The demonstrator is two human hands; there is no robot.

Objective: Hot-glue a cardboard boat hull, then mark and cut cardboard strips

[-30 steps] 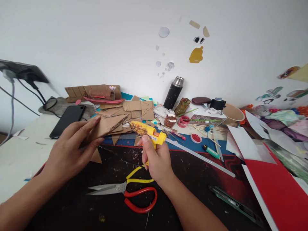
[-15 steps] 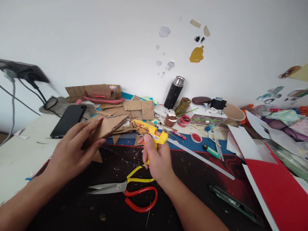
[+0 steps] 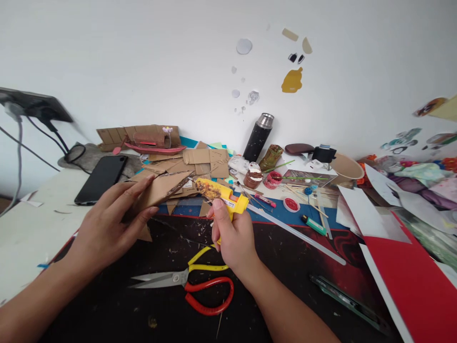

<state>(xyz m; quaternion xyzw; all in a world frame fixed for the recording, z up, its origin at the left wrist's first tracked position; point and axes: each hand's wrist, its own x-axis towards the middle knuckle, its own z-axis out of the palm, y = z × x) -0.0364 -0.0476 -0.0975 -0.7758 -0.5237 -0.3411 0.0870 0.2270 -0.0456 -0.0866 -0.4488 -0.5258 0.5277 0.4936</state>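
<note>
From where I watch, the black phone [image 3: 102, 180] lies toward the far left corner of the bench [image 3: 28, 233], and close by I have the left hand [image 3: 110, 216] over the dark mat's left side, its grip clamped on a folded cardboard piece [image 3: 162, 188] between thumb and fingers. The cardboard is held up off the bench, its dark, rough edge slanting up to the right. Behind it, near the far edge, I see a red model boat [image 3: 157, 149] and a heap of flat cardboard scraps [image 3: 202, 157]. Nearer the front edge, scissors [image 3: 176, 277] rest on the mat [image 3: 107, 305], blades pointing left. The yellow glue gun [image 3: 214, 189] aims left, nozzle right by the cardboard's tip; I can't tell whether they touch. My right hand [image 3: 233, 233] has its grip wrapped round the gun's handle, and a clear glue stick [image 3: 300, 236] juts rightward from the gun's back. A black flask [image 3: 256, 140] leans at the far edge, paint pots before it; farther right come a teal cutter [image 3: 314, 225] and, along the right side, a red sheet [image 3: 417, 267].
</note>
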